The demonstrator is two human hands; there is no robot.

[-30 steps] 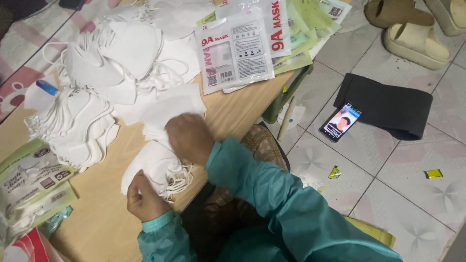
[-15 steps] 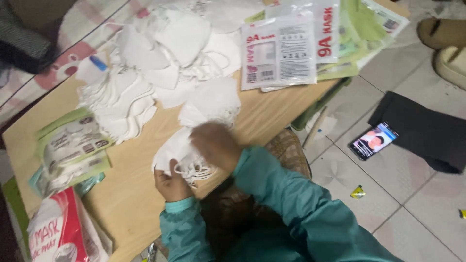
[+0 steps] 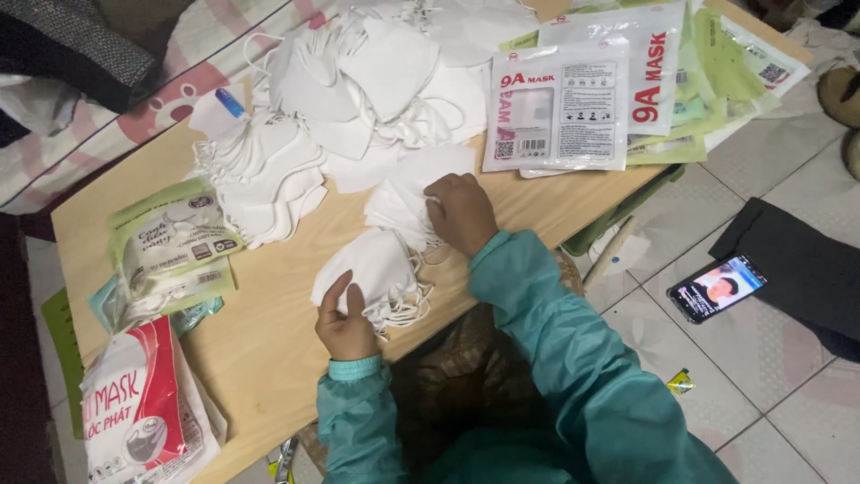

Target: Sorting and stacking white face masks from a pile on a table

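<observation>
Holding the near edge of a small stack of white masks (image 3: 372, 269), the left hand (image 3: 345, 323) has its fingers curled up over that edge; thumb side hidden, so the hold reads as a light pinch, not a full clasp. The stack fans away from this hand, up and toward the right hand, with its ear loops (image 3: 405, 305) trailing off the side nearer the person's body.

Right hand (image 3: 461, 213) lies palm-down, knuckles up, fingers bent onto a second loose mask (image 3: 408, 193) just beyond the stack. Whether the fingertips pinch the fabric or only press it cannot be told; they are tucked under.

Key relation: the second mask sits directly past the stack from the left hand, touching or overlapping its far edge. The right hand is already on it; the left is farther off, with the stack between.

Beyond the right hand: large heap of white masks (image 3: 358, 90) and flat printed mask packets (image 3: 560, 112) on the wooden table (image 3: 260, 350). Outboard of the left hand: filled packets (image 3: 170, 246).
</observation>
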